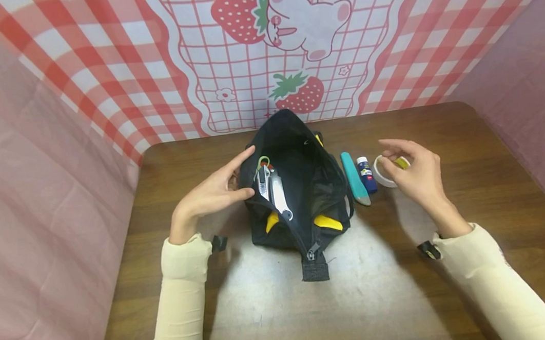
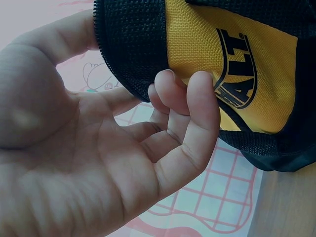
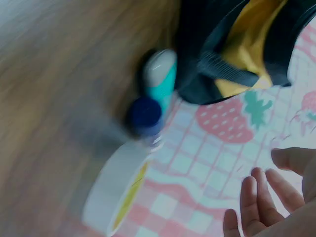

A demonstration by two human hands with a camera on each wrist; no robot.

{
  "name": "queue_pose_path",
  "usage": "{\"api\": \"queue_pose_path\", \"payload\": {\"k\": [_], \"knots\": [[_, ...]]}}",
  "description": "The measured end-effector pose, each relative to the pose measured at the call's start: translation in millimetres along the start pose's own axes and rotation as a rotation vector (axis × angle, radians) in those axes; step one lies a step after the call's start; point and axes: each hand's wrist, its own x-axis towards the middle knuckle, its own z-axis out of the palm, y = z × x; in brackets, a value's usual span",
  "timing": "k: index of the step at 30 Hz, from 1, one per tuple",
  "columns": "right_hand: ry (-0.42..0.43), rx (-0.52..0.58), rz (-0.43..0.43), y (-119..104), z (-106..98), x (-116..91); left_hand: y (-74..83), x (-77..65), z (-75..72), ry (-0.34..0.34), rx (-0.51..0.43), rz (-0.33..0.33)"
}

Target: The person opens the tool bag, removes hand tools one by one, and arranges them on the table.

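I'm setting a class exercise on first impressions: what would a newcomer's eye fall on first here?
Probably the bag, gaping open at the centre of the head view, with silver tools inside and the left hand at its rim. Behind it, the strawberry backdrop also stands out. The teal tool, right of the bag, might come next.

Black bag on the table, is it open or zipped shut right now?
The black bag is open: in the head view its mouth gapes wide, with silver tools visible inside.

Head view downward, close wrist views, shared bag [image 1: 321, 185]
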Motion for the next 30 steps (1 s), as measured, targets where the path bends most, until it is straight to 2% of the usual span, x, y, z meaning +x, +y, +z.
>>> {"api": "queue_pose_path", "payload": {"k": [5, 16, 23, 30], "knots": [[0.082, 0.117, -0.085, -28, 7, 2, 0.8, 0.6, -0.1, -0.004, 0.001, 0.013], [0.086, 0.395, -0.155, -80, 29, 12, -0.6, 0.4, 0.5, 0.006, 0.005, 0.002], [-0.023, 0.483, -0.145, -104, 50, 19, 0.1, 1.4, 1.1, 0.009, -0.016, 0.018], [-0.187, 0.419, -0.118, -122, 75, 24, 6.3, 3.0, 5.7, 0.009, -0.026, -0.048]]}}
